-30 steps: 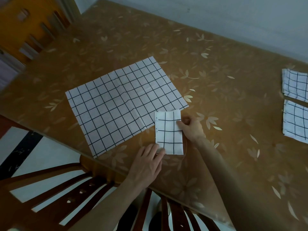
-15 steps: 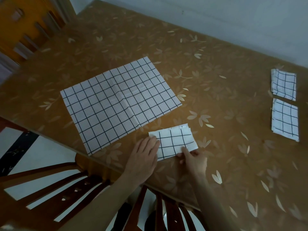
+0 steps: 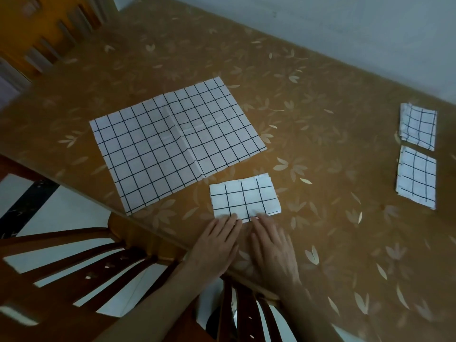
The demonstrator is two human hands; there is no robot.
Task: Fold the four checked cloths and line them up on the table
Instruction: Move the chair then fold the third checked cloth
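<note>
A small folded checked cloth (image 3: 244,197) lies near the table's front edge. My left hand (image 3: 216,244) and my right hand (image 3: 272,248) lie side by side, flat, with straight fingertips touching the cloth's near edge. A large checked cloth (image 3: 172,139) is spread flat just behind and left of it, with a crease down its middle. Two more folded checked cloths sit at the far right, one (image 3: 418,125) behind the other (image 3: 416,177).
The brown table (image 3: 320,95) has a leaf pattern and meets a pale wall at the back. A dark wooden chair back (image 3: 74,262) stands right below the front edge. Orange furniture (image 3: 37,33) is at the top left.
The small cloth turned from upright to lying crosswise and slid slightly right. My right hand moved from its right side to its near edge, beside my left hand.
</note>
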